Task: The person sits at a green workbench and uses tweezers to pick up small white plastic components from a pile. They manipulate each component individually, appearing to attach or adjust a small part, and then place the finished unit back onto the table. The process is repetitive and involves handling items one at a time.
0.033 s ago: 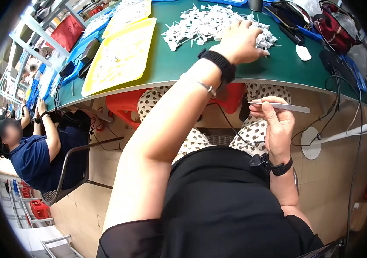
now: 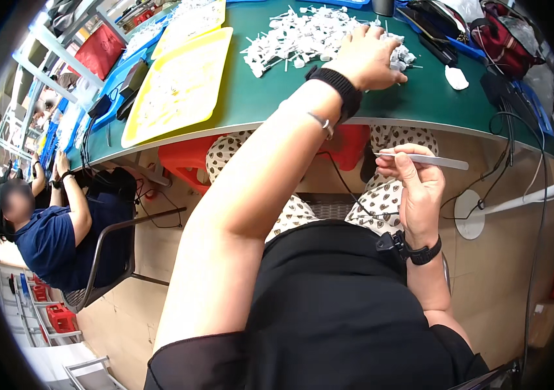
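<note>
A heap of small white plastic parts with thin stems (image 2: 293, 39) lies on the green tabletop (image 2: 251, 97). My left hand (image 2: 369, 60) reaches over the right side of this heap, palm down and fingers spread. Its fingertips touch or hover just above the parts; I cannot tell which. Nearer my body, in front of the table edge, my right hand (image 2: 418, 188) pinches a pair of metal tweezers (image 2: 444, 161) between thumb and fingers. The tweezers lie nearly level, their tips toward the left.
A yellow tray (image 2: 211, 91) with small pale pieces sits left of the heap. A crumpled white piece (image 2: 457, 78) rests on the right, near a dark red bag (image 2: 507, 42) and black cables. To my left sits another person (image 2: 56, 234) in dark blue.
My left hand has shifted slightly to the right over the heap. My right hand and the tweezers stay in place.
</note>
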`<act>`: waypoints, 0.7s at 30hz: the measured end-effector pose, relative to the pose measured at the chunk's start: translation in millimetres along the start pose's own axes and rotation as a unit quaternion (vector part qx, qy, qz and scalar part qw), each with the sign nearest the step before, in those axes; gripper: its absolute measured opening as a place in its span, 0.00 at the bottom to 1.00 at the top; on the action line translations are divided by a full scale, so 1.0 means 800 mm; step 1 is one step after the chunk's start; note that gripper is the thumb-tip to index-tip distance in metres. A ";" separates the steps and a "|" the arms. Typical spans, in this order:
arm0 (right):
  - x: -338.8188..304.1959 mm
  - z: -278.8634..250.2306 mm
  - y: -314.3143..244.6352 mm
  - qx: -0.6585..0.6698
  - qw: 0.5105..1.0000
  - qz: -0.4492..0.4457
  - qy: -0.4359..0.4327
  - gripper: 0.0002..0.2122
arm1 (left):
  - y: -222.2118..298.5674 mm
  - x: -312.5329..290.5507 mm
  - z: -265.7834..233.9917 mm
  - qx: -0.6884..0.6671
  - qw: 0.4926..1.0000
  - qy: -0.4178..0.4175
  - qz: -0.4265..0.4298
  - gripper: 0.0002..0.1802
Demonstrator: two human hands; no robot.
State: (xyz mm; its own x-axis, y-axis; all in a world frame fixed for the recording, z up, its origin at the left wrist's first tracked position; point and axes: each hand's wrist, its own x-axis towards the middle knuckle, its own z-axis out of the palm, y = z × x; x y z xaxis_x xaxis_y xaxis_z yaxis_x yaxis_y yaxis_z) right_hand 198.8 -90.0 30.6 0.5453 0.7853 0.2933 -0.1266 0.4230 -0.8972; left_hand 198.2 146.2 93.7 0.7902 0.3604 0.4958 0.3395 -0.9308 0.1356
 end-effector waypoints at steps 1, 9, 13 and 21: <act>0.000 -0.002 -0.002 0.001 1.000 -0.002 0.004 0.08 | 0.004 0.017 0.007 0.017 1.000 -0.016 0.004 0.42; 0.005 -0.018 -0.007 0.022 0.999 -0.018 0.028 0.08 | -0.005 0.067 0.019 0.103 0.983 -0.149 0.010 0.37; 0.007 -0.019 -0.011 0.024 0.999 -0.022 0.029 0.08 | -0.037 0.052 0.012 0.100 0.983 -0.150 0.032 0.35; 0.006 -0.011 -0.005 0.021 1.000 -0.002 0.009 0.07 | -0.075 -0.032 -0.040 0.053 0.992 -0.098 0.051 0.29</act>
State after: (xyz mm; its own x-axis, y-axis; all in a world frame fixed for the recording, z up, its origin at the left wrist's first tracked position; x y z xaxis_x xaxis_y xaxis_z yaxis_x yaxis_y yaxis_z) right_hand 208.9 -92.0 32.3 0.5599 0.7756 0.2915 -0.1581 0.4453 -0.8813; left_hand 141.2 190.4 99.9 0.9039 0.2794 0.3240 0.2962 -0.9551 -0.0026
